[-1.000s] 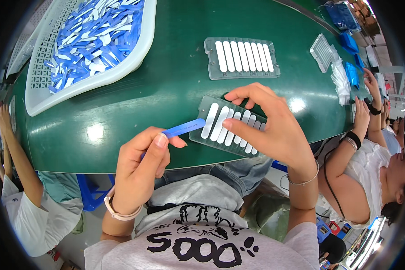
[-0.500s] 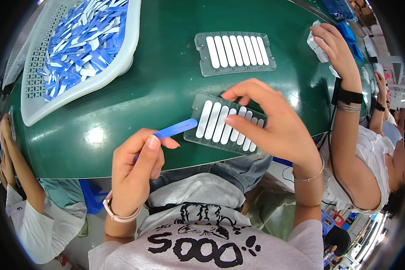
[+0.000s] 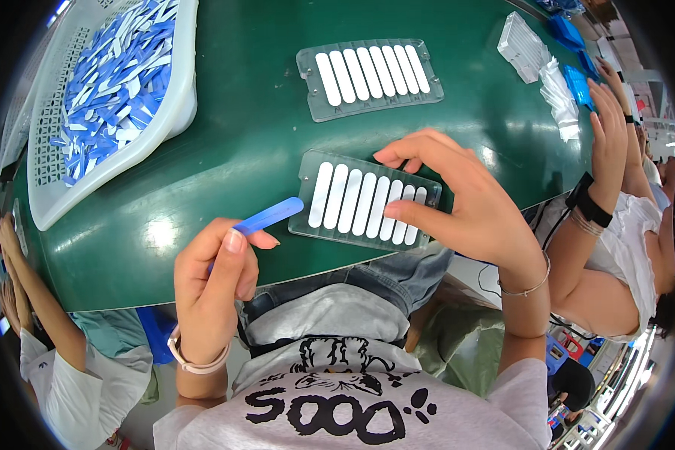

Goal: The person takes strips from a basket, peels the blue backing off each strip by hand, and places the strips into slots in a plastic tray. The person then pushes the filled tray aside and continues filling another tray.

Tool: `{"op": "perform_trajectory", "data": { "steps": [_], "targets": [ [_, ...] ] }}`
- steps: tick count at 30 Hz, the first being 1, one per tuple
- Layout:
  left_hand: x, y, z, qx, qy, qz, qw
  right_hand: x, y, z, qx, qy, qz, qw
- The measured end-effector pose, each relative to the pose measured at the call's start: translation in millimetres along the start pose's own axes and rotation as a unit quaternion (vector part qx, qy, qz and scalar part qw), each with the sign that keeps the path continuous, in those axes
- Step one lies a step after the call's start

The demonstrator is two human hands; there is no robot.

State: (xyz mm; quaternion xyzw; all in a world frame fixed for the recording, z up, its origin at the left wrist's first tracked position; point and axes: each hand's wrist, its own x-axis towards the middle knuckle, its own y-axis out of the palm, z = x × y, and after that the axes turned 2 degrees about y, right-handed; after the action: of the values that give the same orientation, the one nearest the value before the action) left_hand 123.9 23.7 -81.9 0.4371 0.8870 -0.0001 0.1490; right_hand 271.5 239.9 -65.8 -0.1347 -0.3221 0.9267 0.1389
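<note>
Between the thumb and fingers of my left hand (image 3: 216, 274) is a blue nail file (image 3: 270, 215), a slim strip with a rounded end. Its tip points at the left edge of a clear plastic tray (image 3: 296, 219). That tray lies flat on the table and carries a row of white round-ended strips (image 3: 343, 199). My right hand (image 3: 465, 199) arches over the tray's right part, thumb and fingers apart. The thumb tip is over the strips, and the fingertips are by the far edge. Whether they press on the tray I cannot tell.
A second clear tray (image 3: 330, 112) with white strips lies farther back on the green table (image 3: 240, 135). At the left stands a white basket (image 3: 176, 112) full of blue and white strips. A clear box (image 3: 519, 49) and white wrapping (image 3: 561, 101) lie near a co-worker's hand (image 3: 611, 142).
The view has shifted a little. My right thumb has slid slightly right over the strips, while my left hand keeps the file. The co-worker's hand has left the clear box.
</note>
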Motion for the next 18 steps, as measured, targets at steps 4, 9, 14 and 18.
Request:
{"op": "perform_trajectory", "data": {
  "steps": [4,9,14,18],
  "targets": [
    [0.6,2.0,-1.5,0.006,0.005,0.001,1.0,-7.2,0.0,-0.3,-0.027,0.013,-0.009,1.0],
    [0.5,0.4,-2.1,0.008,0.001,0.003,1.0,-19.3,3.0,18.9,-0.125,0.003,-0.029,0.992],
    [0.2,0.8,-3.6,-0.005,-0.002,0.005,1.0,-23.5,-10.0,21.1,-0.186,0.019,0.001,0.982],
    [-0.1,0.4,-3.2,-0.001,-0.012,0.005,1.0,-19.2,-12.2,7.9,-0.122,0.021,0.019,0.992]
  ]
}}
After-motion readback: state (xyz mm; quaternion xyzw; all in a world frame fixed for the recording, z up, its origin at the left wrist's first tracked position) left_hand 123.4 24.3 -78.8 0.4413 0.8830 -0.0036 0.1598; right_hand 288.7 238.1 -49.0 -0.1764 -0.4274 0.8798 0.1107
